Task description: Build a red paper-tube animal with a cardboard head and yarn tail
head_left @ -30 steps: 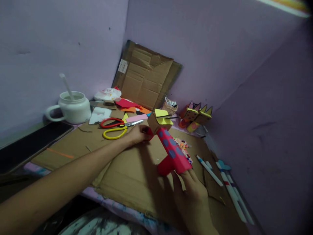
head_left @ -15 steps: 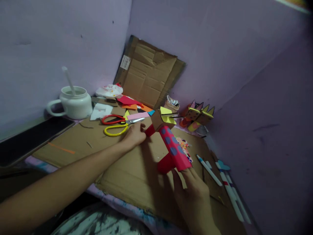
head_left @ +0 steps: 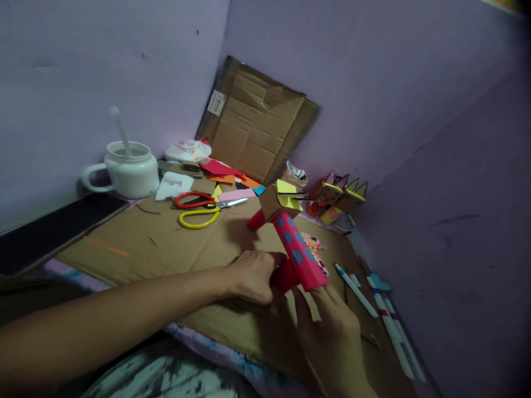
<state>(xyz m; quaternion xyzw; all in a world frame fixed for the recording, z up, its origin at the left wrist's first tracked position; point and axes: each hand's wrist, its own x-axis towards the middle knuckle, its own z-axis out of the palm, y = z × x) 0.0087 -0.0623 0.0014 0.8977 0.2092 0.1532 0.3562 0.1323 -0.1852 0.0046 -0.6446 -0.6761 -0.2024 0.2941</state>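
A paper-tube animal with a pinkish-red body, blue-grey spots and a cardboard head stands on the cardboard sheet. Yellow paper pieces stick out from its head. My left hand is curled closed against the red leg at the near end; its fingertips are partly hidden there. My right hand holds the near end of the spotted tube, with fingers behind or inside the end and the thumb below. Beyond my left hand lie scissors with one red and one yellow handle.
A white mug with a stick in it stands left, by a dark phone-like slab. Paper scraps lie at the back. Two more paper figures stand back right, and markers lie along the right wall.
My left hand has moved from the figure's far front leg toward me, to the red leg at the near end. My right hand stays at the tube's end.
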